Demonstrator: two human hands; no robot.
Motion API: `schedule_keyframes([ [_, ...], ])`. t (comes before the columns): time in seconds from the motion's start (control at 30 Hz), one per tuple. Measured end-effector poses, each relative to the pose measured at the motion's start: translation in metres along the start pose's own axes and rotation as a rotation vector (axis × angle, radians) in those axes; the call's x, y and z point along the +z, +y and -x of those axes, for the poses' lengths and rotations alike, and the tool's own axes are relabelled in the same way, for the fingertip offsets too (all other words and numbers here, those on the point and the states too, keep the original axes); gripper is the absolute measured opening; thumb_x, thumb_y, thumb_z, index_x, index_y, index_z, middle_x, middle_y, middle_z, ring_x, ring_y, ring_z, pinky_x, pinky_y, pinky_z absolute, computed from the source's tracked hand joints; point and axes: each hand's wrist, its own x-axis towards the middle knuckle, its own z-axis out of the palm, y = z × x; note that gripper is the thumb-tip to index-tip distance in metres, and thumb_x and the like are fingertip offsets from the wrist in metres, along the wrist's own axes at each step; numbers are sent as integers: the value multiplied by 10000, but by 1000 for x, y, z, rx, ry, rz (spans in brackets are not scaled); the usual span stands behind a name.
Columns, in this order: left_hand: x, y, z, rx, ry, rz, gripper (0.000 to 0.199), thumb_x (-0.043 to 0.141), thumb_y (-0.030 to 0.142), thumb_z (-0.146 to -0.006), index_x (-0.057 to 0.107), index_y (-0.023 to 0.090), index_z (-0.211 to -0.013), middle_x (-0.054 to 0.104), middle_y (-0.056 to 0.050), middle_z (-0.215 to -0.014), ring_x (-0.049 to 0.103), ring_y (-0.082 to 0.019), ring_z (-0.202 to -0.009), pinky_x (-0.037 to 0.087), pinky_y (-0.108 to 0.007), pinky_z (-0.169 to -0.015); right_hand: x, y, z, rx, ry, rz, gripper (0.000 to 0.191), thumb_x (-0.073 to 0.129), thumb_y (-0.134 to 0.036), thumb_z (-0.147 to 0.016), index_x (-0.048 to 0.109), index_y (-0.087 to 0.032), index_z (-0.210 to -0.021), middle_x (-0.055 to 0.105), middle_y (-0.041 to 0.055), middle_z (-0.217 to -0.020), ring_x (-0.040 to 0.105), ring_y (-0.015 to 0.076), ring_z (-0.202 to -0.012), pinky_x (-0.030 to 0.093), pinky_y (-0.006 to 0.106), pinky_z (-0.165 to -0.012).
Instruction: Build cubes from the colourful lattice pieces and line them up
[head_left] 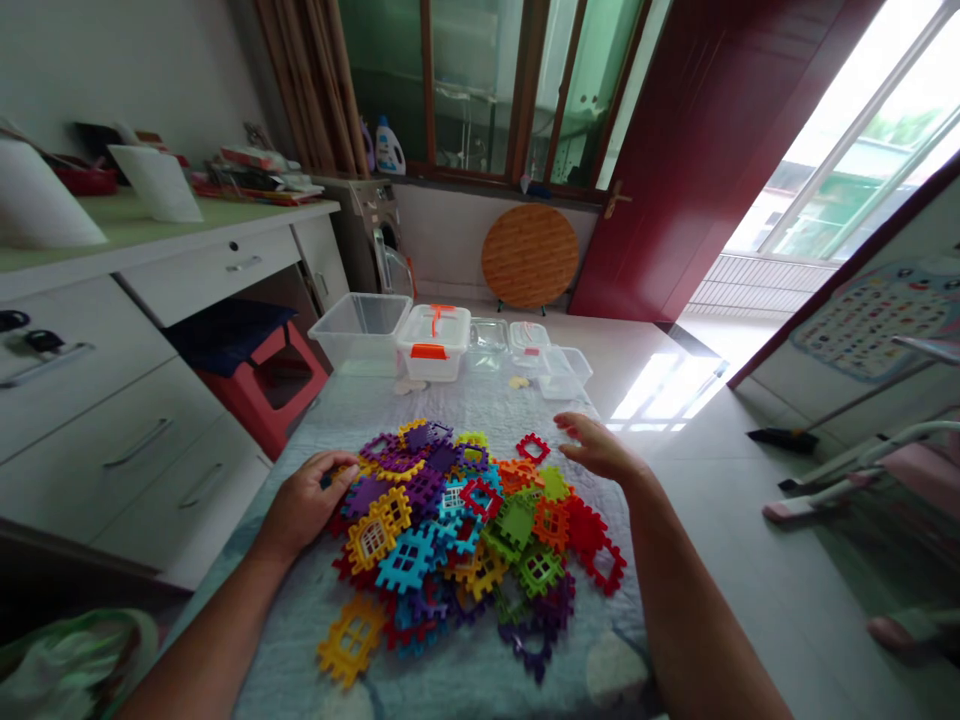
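A heap of colourful plastic interlocking tiles (465,530) covers the middle of the cloth-covered table (337,405). My left hand (311,500) rests at the heap's left edge, its fingertips by purple and yellow tiles; the fingers are bent together, and whether they grip a tile is hidden. On the right, my right hand (596,445) is open beside the heap, with fingers apart and nothing between them. A red frame tile (532,448) lies just left of its fingertips. At the near left of the heap is a yellow window tile (351,638).
Along the table's far edge stand an open clear bin (360,335), a lidded box with orange clasps (435,345) and smaller clear containers (562,372). A red stool (274,385) and white drawers (150,440) are at the left.
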Motion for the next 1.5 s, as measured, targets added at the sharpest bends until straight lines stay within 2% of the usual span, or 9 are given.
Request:
schedule_keyframes([
  [0.1,0,0,0,-5,-8,5,397,500,555,-795,664,204,-884,694,-63,-1007,637,-237,-981,473,-333,-943,5,-24,14,-30,-84,-81,220,528,-177,-767,629,-187,-962,647,20,-813,579,150,-728,447,272,-685],
  [0.2,0,-1,0,-1,-12,5,399,500,557,-796,662,203,-887,691,-64,-1012,631,-237,-993,467,-331,-947,12,-36,23,-4,-47,3,112,568,-190,-745,632,-188,-836,628,17,-781,542,144,-701,417,264,-653],
  [0.47,1,-6,0,6,-26,7,379,493,534,-811,653,206,-911,685,-69,-1032,618,-236,-1012,450,-334,-965,22,-26,28,-60,-100,-68,235,685,-259,-707,670,-210,-937,608,18,-847,522,142,-722,425,269,-678],
  [0.7,1,-4,0,21,-23,-4,382,500,535,-795,664,205,-893,693,-68,-1015,629,-238,-992,468,-337,-945,26,-16,28,-3,-122,-554,214,674,-322,-728,642,-192,-894,441,-58,-643,398,90,-579,326,216,-523],
  [0.9,1,-5,0,24,-26,12,386,508,540,-792,662,203,-902,693,-71,-1015,624,-246,-1002,458,-353,-959,21,-3,27,134,38,-780,328,687,-422,-661,586,-187,-867,507,-34,-717,447,93,-595,352,230,-538],
  [1.1,2,-9,-1,30,-37,19,383,507,533,-803,663,203,-916,689,-72,-1027,621,-241,-1005,454,-361,-967,27,14,20,213,184,-641,264,611,-370,-692,603,-183,-878,558,-6,-728,505,127,-618,436,276,-582],
  [1.23,2,-9,0,43,-30,5,374,505,522,-806,666,203,-918,691,-67,-1034,626,-234,-1003,461,-348,-962,30,18,22,158,204,-319,264,605,-302,-709,638,-197,-948,639,51,-935,580,192,-844,481,356,-780],
  [1.37,1,-8,1,34,-31,8,377,503,525,-804,666,206,-919,692,-66,-1037,626,-239,-1012,458,-349,-965,27,14,29,26,88,-82,445,705,-310,-663,637,-231,-1096,596,65,-1165,513,252,-1116,408,407,-965],
  [1.5,1,-9,1,18,-38,19,381,505,529,-800,664,205,-924,688,-67,-1033,623,-245,-1014,455,-358,-965,27,10,30,28,8,4,477,709,-262,-655,635,-196,-1121,610,82,-1102,528,248,-1054,403,390,-958],
])
